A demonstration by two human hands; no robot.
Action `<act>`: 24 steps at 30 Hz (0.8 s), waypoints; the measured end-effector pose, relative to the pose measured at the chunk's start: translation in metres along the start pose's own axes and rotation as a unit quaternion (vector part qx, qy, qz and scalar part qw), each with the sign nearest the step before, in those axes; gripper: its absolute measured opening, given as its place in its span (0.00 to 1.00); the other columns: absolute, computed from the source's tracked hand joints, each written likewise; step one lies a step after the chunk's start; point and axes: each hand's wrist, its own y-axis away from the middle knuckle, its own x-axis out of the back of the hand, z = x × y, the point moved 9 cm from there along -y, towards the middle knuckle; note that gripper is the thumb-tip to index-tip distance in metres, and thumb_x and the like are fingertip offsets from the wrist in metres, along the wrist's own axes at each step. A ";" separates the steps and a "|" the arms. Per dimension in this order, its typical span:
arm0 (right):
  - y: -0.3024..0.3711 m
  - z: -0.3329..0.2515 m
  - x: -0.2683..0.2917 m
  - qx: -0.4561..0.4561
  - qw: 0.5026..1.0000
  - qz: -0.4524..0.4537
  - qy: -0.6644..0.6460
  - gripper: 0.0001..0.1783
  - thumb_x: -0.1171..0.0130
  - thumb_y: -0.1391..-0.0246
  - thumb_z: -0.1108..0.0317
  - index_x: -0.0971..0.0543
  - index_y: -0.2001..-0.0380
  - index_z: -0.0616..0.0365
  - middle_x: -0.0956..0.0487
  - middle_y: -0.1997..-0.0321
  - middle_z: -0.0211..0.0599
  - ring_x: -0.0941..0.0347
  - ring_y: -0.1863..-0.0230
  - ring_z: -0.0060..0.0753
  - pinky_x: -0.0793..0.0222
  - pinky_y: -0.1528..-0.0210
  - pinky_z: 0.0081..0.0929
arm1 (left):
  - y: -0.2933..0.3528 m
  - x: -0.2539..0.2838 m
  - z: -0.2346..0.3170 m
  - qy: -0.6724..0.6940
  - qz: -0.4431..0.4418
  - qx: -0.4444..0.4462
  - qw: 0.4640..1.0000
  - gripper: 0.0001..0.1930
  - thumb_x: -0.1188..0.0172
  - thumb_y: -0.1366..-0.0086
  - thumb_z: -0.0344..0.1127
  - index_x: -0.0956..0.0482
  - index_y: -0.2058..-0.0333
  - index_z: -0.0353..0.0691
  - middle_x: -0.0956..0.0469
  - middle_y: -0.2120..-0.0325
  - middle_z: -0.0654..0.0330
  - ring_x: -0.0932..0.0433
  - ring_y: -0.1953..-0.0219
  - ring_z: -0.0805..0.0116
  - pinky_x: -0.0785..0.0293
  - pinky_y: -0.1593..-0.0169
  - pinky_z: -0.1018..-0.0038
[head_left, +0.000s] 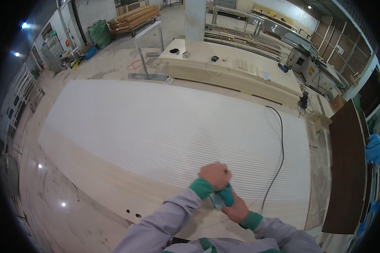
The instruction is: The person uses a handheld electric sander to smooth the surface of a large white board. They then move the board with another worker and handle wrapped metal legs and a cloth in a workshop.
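Note:
A teal power tool (226, 196) with a pale, see-through lower part is between my hands, over the near edge of a large panel (164, 126). My left hand (215, 175) is closed on its upper end. The fingers of my right hand (237, 208) wrap round its body from the right. My hands hide much of the tool, so its exact kind is unclear. The panel has fine white ribs across it and a smooth beige border, with two dark holes (133, 213) near the front edge. A black cord (282, 147) lies in a curve across the panel's right side.
Behind the panel, a low stack of pale boards (232, 67) carries small items and a blue cordless tool (284, 67). A dark brown panel (346, 168) stands at the right. A metal frame (145, 50), a green sack (100, 33) and stacked wooden strips (135, 19) are farther back.

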 end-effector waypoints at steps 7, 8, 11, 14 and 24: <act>-0.113 -0.126 -0.163 0.091 0.996 -0.024 0.000 0.57 0.36 0.50 0.57 0.55 0.27 0.72 0.28 0.40 0.73 0.28 0.38 0.67 0.33 0.35 0.48 | 0.014 0.122 -0.222 -0.105 0.097 0.053 0.988 0.18 0.55 0.33 0.43 0.19 0.54 0.46 0.16 0.57 0.50 0.19 0.52 0.46 0.25 0.46 0.56; -0.125 -0.146 -0.186 0.099 0.994 -0.048 -0.020 0.57 0.37 0.50 0.58 0.56 0.28 0.77 0.30 0.38 0.75 0.30 0.36 0.68 0.35 0.33 0.48 | 0.015 0.139 -0.259 -0.108 0.104 0.085 0.985 0.16 0.48 0.34 0.42 0.18 0.54 0.45 0.18 0.52 0.51 0.20 0.48 0.47 0.25 0.44 0.54; -0.147 -0.196 -0.238 0.072 0.977 -0.164 -0.115 0.59 0.38 0.51 0.61 0.62 0.27 0.76 0.25 0.44 0.72 0.24 0.44 0.63 0.28 0.40 0.47 | 0.024 0.185 -0.340 -0.256 0.089 0.112 0.956 0.17 0.54 0.33 0.37 0.19 0.55 0.36 0.21 0.48 0.43 0.22 0.47 0.42 0.27 0.42 0.53; -0.143 -0.222 -0.247 0.068 0.951 -0.231 -0.196 0.60 0.40 0.51 0.65 0.68 0.28 0.76 0.21 0.54 0.69 0.20 0.56 0.61 0.23 0.52 0.46 | 0.044 0.212 -0.366 -0.154 0.128 0.129 0.971 0.17 0.51 0.36 0.37 0.15 0.61 0.34 0.17 0.65 0.45 0.19 0.62 0.46 0.25 0.51 0.54; -0.091 -0.130 -0.195 0.058 0.972 -0.106 -0.202 0.59 0.42 0.49 0.66 0.69 0.28 0.76 0.23 0.51 0.74 0.24 0.49 0.67 0.29 0.44 0.46 | 0.025 0.126 -0.258 0.062 0.116 0.139 0.981 0.15 0.49 0.39 0.39 0.15 0.66 0.38 0.20 0.78 0.56 0.21 0.74 0.63 0.27 0.66 0.64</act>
